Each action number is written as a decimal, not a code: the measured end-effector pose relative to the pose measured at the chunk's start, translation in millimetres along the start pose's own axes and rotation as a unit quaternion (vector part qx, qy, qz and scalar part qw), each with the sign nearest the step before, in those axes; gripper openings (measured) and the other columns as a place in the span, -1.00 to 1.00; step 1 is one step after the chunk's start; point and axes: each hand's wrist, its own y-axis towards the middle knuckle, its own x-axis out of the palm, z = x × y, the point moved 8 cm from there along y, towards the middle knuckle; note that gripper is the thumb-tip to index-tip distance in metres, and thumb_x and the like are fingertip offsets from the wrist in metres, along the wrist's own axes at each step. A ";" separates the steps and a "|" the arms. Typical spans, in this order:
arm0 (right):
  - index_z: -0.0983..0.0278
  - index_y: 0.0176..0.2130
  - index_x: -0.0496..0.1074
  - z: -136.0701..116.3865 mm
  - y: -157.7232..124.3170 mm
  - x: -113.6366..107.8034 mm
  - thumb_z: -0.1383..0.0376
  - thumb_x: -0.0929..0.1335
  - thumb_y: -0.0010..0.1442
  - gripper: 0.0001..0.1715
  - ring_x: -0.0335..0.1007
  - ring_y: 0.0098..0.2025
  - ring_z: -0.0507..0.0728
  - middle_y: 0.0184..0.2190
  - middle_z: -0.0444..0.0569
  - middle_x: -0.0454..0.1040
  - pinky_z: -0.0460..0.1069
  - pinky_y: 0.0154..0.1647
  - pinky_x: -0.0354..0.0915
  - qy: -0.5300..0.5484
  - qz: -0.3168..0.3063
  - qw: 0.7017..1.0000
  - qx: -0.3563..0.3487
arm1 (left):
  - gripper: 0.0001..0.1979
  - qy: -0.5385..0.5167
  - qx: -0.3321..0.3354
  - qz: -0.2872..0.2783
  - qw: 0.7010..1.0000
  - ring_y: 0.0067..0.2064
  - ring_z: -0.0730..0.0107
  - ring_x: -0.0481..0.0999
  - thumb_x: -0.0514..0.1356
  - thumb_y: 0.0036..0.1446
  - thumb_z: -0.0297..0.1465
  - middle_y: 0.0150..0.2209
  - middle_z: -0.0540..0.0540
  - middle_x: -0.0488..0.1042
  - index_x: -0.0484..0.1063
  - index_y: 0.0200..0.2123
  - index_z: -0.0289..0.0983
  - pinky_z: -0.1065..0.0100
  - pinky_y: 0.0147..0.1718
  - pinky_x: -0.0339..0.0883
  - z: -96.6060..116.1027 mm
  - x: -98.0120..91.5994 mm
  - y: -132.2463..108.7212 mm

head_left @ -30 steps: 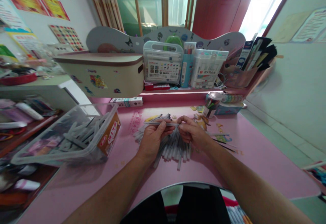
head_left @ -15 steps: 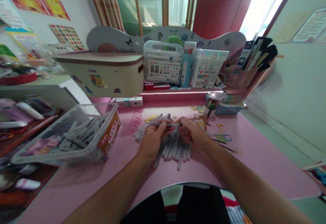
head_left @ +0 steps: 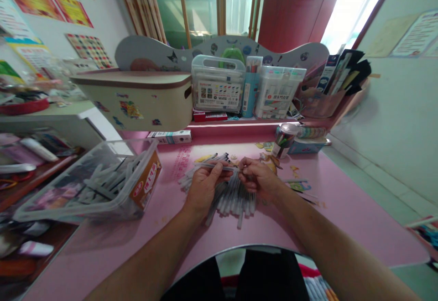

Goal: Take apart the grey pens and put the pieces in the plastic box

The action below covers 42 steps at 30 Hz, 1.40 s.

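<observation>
My left hand [head_left: 204, 186] is closed on a slim, pale translucent pen [head_left: 224, 168], its thumb lying along the top. The pen is held level and points to the right. At its right end are the pinched fingers of my right hand [head_left: 255, 178]; whatever they grip is too small and covered to make out. Beneath both hands lies a loose heap of similar pale pens [head_left: 236, 203], partly covered by the fingers. Some at the back of the heap show dark tips [head_left: 224, 156].
Left of the heap, a clear plastic box [head_left: 142, 205] holds grey-white pen parts. A clear can of pens [head_left: 284, 140] and a blue box [head_left: 307, 145] stand at the back right of the pink desk [head_left: 349, 219]. A lidded bin [head_left: 147, 105] and marker cases [head_left: 219, 86] occupy the shelf.
My right hand's fingers have curled and shifted slightly at the pen's right end, and the dark tip seen there earlier no longer shows. My left hand keeps its hold nearly unmoved.
</observation>
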 end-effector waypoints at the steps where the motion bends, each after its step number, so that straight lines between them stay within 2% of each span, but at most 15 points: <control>1: 0.24 -0.35 0.27 1.2 0.6 -1.4 0.38 0.33 -0.17 -0.73 -0.10 -0.77 -0.12 -0.64 -0.25 0.34 -0.18 -0.77 -0.21 0.001 0.001 1.000 0.004 | -0.74 0.011 0.003 -0.003 1.000 -0.34 0.35 0.57 0.29 0.10 -0.22 -0.35 -0.15 0.60 0.55 -0.31 -0.33 0.35 -0.26 0.44 0.9 1.1 -1.1; 5: 0.27 -0.38 0.31 3.2 0.7 -2.4 0.32 0.39 -0.10 -0.78 -0.10 -0.76 -0.14 -0.65 -0.24 0.30 -0.17 -0.76 -0.24 -0.030 0.009 0.999 0.012 | -0.77 0.041 0.011 0.002 0.999 -0.35 0.39 0.54 0.29 0.10 -0.24 -0.33 -0.15 0.60 0.58 -0.32 -0.31 0.39 -0.29 0.40 2.7 0.3 -4.3; 9: 0.28 -0.39 0.31 3.5 -1.5 0.8 0.18 0.45 0.00 -0.71 -0.18 -0.74 -0.15 -0.67 -0.30 0.20 -0.17 -0.75 -0.28 -0.067 0.005 0.998 0.019 | -0.75 0.020 0.040 0.032 0.999 -0.26 0.35 0.55 0.27 0.12 -0.22 -0.25 -0.16 0.59 0.57 -0.32 -0.30 0.37 -0.24 0.40 8.8 -6.6 -1.9; 12: 0.28 -0.39 0.32 2.5 -2.4 2.2 0.14 0.45 0.02 -0.69 -0.20 -0.73 -0.14 -0.71 -0.34 0.10 -0.17 -0.74 -0.26 -0.079 -0.005 0.997 0.019 | -0.73 -0.050 0.074 0.059 0.994 -0.23 0.32 0.57 0.24 0.13 -0.18 -0.22 -0.14 0.58 0.51 -0.31 -0.29 0.29 -0.17 0.41 19.2 -14.0 3.5; 16: 0.25 -0.42 0.28 -1.6 -2.7 1.1 0.13 0.44 0.03 -0.68 -0.23 -0.73 -0.12 -0.74 -0.37 0.02 -0.18 -0.76 -0.26 -0.082 -0.007 0.997 0.009 | -0.77 -0.165 0.098 0.126 0.973 -0.32 0.32 0.58 0.22 0.14 -0.20 -0.32 -0.10 0.57 0.42 -0.32 -0.26 0.23 -0.20 0.43 31.6 -31.9 10.6; 20: 0.25 -0.42 0.27 -7.1 -3.6 -2.3 0.15 0.44 0.01 -0.69 -0.22 -0.73 -0.12 -0.75 -0.36 0.02 -0.18 -0.77 -0.25 -0.079 0.003 0.997 -0.004 | -0.85 -0.242 0.084 0.193 0.947 -0.43 0.41 0.51 0.12 0.20 -0.29 -0.43 -0.05 0.53 0.40 -0.32 -0.24 0.30 -0.28 0.43 33.1 -49.6 13.9; 24: 0.26 -0.42 0.28 -12.7 -5.0 -6.5 0.19 0.43 0.02 -0.73 -0.20 -0.74 -0.12 -0.75 -0.36 0.02 -0.18 -0.77 -0.24 -0.088 0.019 0.996 -0.009 | -0.85 -0.271 0.062 0.214 0.936 -0.47 0.48 0.46 0.10 0.22 -0.33 -0.44 -0.05 0.51 0.39 -0.35 -0.24 0.36 -0.33 0.42 29.7 -56.1 16.1; 28: 0.25 -0.39 0.27 -19.8 -4.0 -9.7 0.19 0.42 0.04 -0.74 -0.19 -0.74 -0.12 -0.73 -0.35 0.06 -0.17 -0.75 -0.25 -0.067 0.041 0.996 -0.046 | -0.92 -0.245 0.048 0.175 0.953 -0.54 0.57 0.33 0.16 0.16 -0.40 -0.44 -0.04 0.47 0.41 -0.33 -0.29 0.51 -0.53 0.26 25.5 -44.5 15.3; 31: 0.24 -0.36 0.28 -19.3 -2.6 -5.4 0.15 0.42 0.07 -0.71 -0.16 -0.74 -0.12 -0.71 -0.34 0.08 -0.17 -0.74 -0.21 -0.059 0.044 0.993 -0.089 | -0.83 -0.182 -0.008 0.088 0.979 -0.57 0.64 0.23 0.30 0.05 -0.41 -0.42 0.00 0.43 0.43 -0.26 -0.30 0.57 -0.62 0.12 12.6 -19.1 10.5; 33: 0.24 -0.34 0.28 -13.2 -2.1 2.4 0.11 0.42 0.08 -0.69 -0.14 -0.73 -0.11 -0.70 -0.34 0.08 -0.16 -0.73 -0.19 -0.075 0.030 0.992 -0.100 | -0.73 -0.150 -0.038 0.022 0.988 -0.57 0.65 0.21 0.37 -0.01 -0.36 -0.41 0.02 0.41 0.44 -0.23 -0.30 0.58 -0.62 0.11 2.7 -1.3 5.1; 35: 0.24 -0.32 0.30 -4.4 -2.2 12.9 0.08 0.41 0.09 -0.67 -0.15 -0.72 -0.10 -0.69 -0.35 0.06 -0.15 -0.73 -0.19 -0.107 0.003 0.990 -0.091 | -0.71 -0.131 -0.054 -0.016 0.990 -0.56 0.64 0.21 0.39 -0.03 -0.29 -0.46 0.03 0.37 0.45 -0.29 -0.33 0.58 -0.63 0.11 -5.0 9.2 0.9; 38: 0.24 -0.28 0.32 3.4 -3.7 22.9 0.07 0.40 0.11 -0.67 -0.18 -0.71 -0.09 -0.68 -0.36 0.01 -0.14 -0.73 -0.21 -0.139 -0.022 0.987 -0.073 | -0.73 -0.140 -0.052 0.002 0.989 -0.50 0.57 0.31 0.31 0.08 -0.25 -0.46 -0.02 0.38 0.41 -0.41 -0.35 0.57 -0.61 0.18 -8.8 6.1 0.9; 42: 0.25 -0.23 0.35 -11.4 -6.6 14.4 0.20 0.31 0.15 -0.81 -0.12 -0.66 -0.05 -0.66 -0.32 0.04 -0.11 -0.65 -0.13 -0.154 0.036 0.979 -0.132 | -0.74 -0.207 -0.071 0.041 0.975 -0.42 0.45 0.42 0.07 0.29 -0.32 -0.44 -0.04 0.40 0.33 -0.44 -0.30 0.41 -0.45 0.42 -8.4 -5.0 4.5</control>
